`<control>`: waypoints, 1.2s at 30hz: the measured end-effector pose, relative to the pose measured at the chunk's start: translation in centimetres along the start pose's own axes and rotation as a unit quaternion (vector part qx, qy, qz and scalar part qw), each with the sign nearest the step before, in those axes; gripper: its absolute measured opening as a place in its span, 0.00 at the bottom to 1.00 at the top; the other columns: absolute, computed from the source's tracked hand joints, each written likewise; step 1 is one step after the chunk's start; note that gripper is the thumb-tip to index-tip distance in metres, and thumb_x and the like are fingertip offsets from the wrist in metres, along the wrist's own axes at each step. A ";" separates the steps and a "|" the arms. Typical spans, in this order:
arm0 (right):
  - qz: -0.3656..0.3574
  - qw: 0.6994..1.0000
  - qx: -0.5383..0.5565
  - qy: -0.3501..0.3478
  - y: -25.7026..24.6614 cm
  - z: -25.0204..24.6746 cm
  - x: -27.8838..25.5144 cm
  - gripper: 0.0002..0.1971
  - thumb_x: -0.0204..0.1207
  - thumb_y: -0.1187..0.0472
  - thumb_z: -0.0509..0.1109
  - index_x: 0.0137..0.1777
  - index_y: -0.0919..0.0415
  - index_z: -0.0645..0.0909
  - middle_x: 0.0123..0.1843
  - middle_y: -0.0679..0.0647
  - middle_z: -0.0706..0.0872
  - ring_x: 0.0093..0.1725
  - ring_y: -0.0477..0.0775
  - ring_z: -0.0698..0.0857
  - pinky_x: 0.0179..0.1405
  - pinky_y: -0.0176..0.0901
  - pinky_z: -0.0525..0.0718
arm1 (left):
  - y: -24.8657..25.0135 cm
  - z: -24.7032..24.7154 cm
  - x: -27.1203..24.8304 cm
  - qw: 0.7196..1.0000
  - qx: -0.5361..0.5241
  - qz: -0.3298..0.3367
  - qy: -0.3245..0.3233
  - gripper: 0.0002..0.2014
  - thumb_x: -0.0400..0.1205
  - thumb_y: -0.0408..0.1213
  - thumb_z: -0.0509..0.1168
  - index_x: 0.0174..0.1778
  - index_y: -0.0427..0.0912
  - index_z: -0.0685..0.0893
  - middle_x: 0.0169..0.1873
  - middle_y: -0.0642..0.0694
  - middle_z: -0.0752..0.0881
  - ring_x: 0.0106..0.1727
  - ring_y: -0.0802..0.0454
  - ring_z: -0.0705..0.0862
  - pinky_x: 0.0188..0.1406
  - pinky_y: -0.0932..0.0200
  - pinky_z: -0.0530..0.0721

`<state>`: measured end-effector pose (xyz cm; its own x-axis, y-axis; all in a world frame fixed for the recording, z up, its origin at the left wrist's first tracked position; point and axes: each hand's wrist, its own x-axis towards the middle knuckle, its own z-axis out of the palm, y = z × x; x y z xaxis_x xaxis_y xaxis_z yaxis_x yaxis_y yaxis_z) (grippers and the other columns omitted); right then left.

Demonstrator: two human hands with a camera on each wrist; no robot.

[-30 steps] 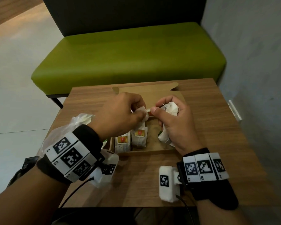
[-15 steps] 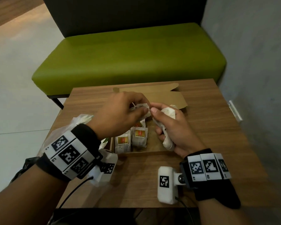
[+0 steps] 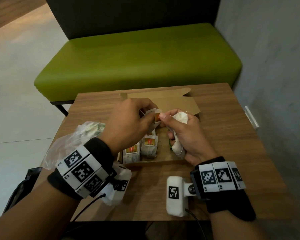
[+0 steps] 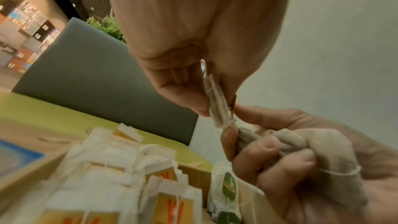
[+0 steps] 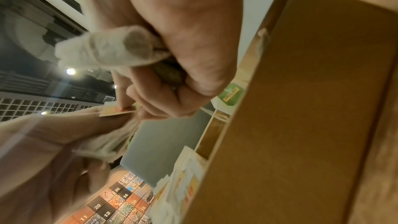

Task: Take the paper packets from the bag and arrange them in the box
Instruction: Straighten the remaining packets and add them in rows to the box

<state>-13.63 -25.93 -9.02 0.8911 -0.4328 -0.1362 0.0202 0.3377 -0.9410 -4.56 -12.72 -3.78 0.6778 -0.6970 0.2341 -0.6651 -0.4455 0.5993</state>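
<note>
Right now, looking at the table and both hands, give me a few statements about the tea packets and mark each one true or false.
1. The box lies open with packets standing in it. True.
2. The right hand is empty. False: it grips a bunch of packets.
3. The plastic bag lies left of the box. True.
4. The left hand rests flat on the table. False: it is raised over the box, pinching an orange-tagged packet.
</note>
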 end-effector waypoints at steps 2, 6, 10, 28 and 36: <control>-0.005 1.000 0.005 0.008 0.1 0.2 0.0 0.09 0.78 0.61 0.77 0.38 0.54 0.83 0.35 0.53 0.86 0.24 0.43 0.77 0.19 0.32 0.73 | -0.1 0.2 -0.1 0.999 -0.031 -0.018 0.007 0.07 0.84 0.38 0.68 0.45 0.49 0.91 0.30 0.57 0.89 0.31 0.61 0.87 0.34 0.51 0.88; -0.019 1.000 -0.006 0.022 0.1 0.3 0.0 0.10 0.76 0.62 0.78 0.36 0.53 0.83 0.35 0.54 0.87 0.24 0.43 0.77 0.21 0.33 0.75 | 0.0 0.4 -0.3 0.986 -0.146 -0.082 -0.008 0.08 0.85 0.34 0.66 0.51 0.46 0.92 0.39 0.51 0.92 0.36 0.55 0.91 0.35 0.49 0.92; -0.036 0.998 -0.034 0.043 0.3 0.4 0.1 0.08 0.75 0.61 0.80 0.37 0.54 0.83 0.40 0.60 0.89 0.25 0.41 0.78 0.23 0.35 0.76 | 0.3 0.4 -0.4 0.968 -0.212 -0.130 -0.038 0.10 0.87 0.38 0.64 0.56 0.42 0.90 0.45 0.46 0.93 0.42 0.49 0.92 0.40 0.49 0.93; -0.085 0.989 -0.109 0.047 0.0 0.3 -0.2 0.05 0.77 0.64 0.77 0.41 0.55 0.87 0.32 0.49 0.85 0.27 0.42 0.78 0.25 0.36 0.76 | -0.5 -0.4 -0.5 0.978 -0.165 -0.127 -0.029 0.06 0.79 0.37 0.74 0.50 0.50 0.91 0.36 0.43 0.89 0.38 0.47 0.88 0.42 0.43 0.87; -0.020 0.996 -0.047 0.076 0.0 -0.3 -0.3 0.04 0.80 0.63 0.74 0.44 0.54 0.84 0.40 0.53 0.88 0.28 0.44 0.77 0.23 0.35 0.76 | -2.3 0.2 -1.9 0.978 -0.013 -0.116 -0.172 0.05 0.75 0.39 0.79 0.38 0.51 0.89 0.35 0.53 0.90 0.32 0.59 0.86 0.35 0.57 0.84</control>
<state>-14.05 -26.08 -9.05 0.8113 -0.5682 -0.1376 0.0048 0.2418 -0.9703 -4.37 -10.50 -5.73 0.6607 -0.7290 -0.1790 -0.4954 -0.6027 0.6256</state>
